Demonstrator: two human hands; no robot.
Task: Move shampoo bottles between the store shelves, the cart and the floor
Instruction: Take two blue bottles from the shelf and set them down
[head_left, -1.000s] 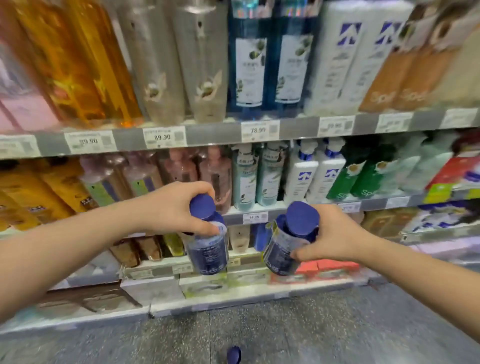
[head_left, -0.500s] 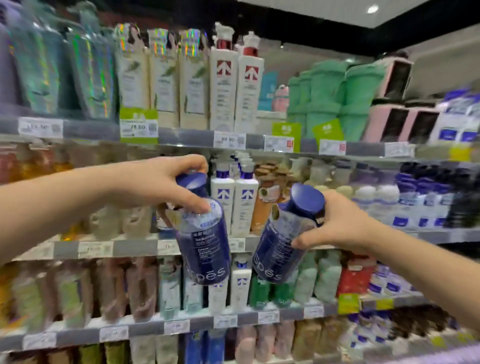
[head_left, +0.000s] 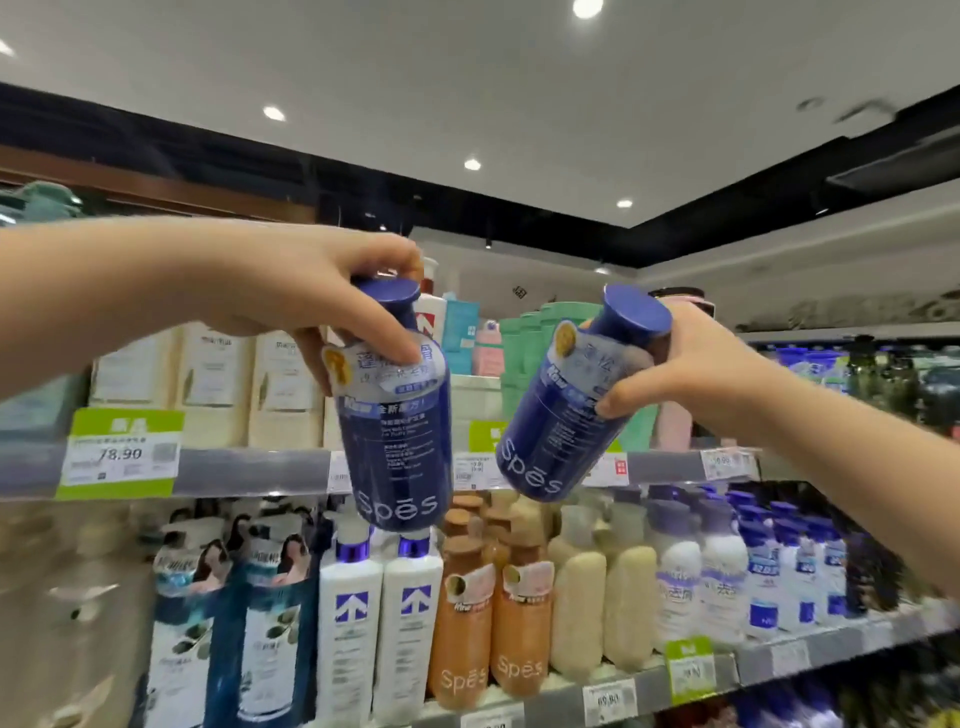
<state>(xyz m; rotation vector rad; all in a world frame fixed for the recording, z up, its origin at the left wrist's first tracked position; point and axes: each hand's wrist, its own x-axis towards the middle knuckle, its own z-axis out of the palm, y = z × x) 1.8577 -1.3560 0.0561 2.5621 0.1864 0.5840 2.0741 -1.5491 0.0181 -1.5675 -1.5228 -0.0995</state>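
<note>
The left hand (head_left: 311, 291) grips a dark blue shampoo bottle (head_left: 397, 431) by its neck, fingers curled just under the cap. It hangs almost straight, in the air in front of the shelf edge (head_left: 249, 470). Next to it, but not touching, is a second blue bottle (head_left: 561, 415). This one tilts, and the right hand (head_left: 691, 369) holds it near the cap. So two bottles are picked up, one in each hand, and I think both must be put down somewhere. Below stand two white bottles (head_left: 382, 623) and two orange bottles (head_left: 488, 629) in front.
</note>
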